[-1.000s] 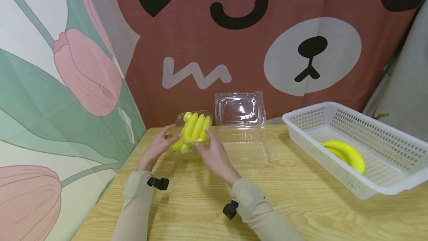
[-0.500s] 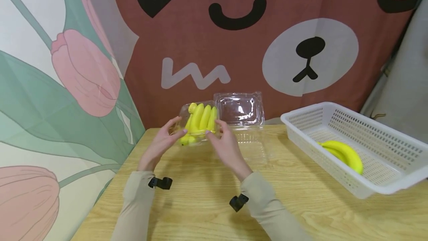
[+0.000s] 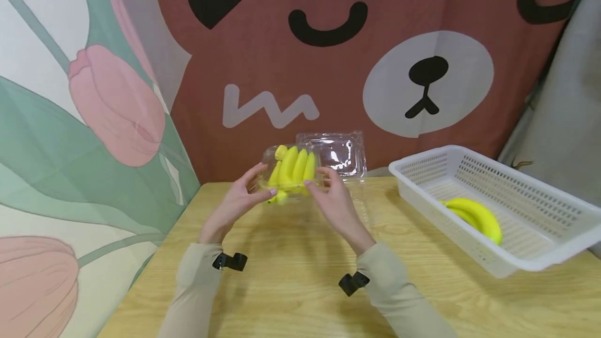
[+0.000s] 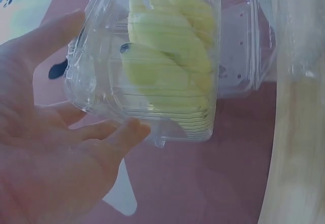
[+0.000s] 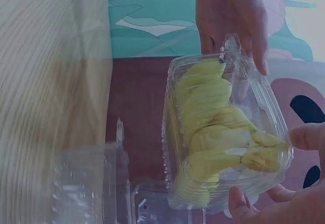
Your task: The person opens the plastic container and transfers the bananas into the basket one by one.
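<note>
Left hand (image 3: pixel 237 201) and right hand (image 3: pixel 339 206): each grip clasping banana clamshell (image 3: pixel 291 173) | lifted off worktop (image 3: pixel 291 280) | keep level, squeeze lightly, lid seam up.

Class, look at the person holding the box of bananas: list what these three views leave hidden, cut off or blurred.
- Head view: the box front edge, hidden by the left hand and right hand.
- Head view: the basket bananas, lower part behind the wall.
- Left wrist view: the bananas, blurred through plastic.
- Right wrist view: the empty box, cut off below.
</note>
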`<state>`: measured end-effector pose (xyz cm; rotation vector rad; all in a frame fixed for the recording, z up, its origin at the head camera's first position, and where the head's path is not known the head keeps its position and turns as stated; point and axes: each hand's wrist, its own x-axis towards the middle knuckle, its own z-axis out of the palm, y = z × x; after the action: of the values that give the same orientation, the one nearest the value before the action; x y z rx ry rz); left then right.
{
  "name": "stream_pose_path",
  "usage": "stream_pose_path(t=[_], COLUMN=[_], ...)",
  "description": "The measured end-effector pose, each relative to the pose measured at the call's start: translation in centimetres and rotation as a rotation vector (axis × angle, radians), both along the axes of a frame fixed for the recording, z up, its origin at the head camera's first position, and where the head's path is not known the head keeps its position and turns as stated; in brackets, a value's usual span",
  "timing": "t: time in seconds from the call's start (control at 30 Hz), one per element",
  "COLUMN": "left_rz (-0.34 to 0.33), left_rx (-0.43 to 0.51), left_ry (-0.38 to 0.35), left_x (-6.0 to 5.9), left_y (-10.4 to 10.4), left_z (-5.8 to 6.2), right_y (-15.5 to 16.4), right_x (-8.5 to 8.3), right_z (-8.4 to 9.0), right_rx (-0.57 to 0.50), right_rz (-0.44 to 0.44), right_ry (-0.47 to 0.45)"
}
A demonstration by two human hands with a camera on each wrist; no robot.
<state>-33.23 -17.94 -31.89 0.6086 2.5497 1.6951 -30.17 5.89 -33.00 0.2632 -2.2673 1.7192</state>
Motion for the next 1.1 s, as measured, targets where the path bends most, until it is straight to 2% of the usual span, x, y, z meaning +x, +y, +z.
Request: stream_pose_path(t=[0.17,0.33,0.5,0.6,0.73,1.1], left_rz=[-0.033,-0.047,-0.070,-0.077,-0.081,-0.095], left_rx=[-0.009,-0.017,-0.029,-0.018,-0.005,-0.011], left_ry=[0.028,0.026,0.019,0.043,0.089,0.124], left_x=[-0.1,0.0,1.9,1.9,0.6,0.7], left_y=[1.2,2.6,4.5,5.3,6.2,8.9], left_z=[-0.2,-0.1,1.2,0.8,-0.8,-1.7], right_y=[1.5,3.1,4.7,5.5,6.6,9.1], right_x=[0.3,0.7,1.2,1.5,1.9,2.4], right_z=[0.1,0.1,-0.1,-0.1,-0.1,-0.5], right_rx=[0.004,0.025,0.046,0.050,0.061,0.055], right_rz=[0.002,0.016,0.017,0.014,0.000,-0.026], right_ry=[-0.005,0.015,0.013,0.009,-0.010,-0.005])
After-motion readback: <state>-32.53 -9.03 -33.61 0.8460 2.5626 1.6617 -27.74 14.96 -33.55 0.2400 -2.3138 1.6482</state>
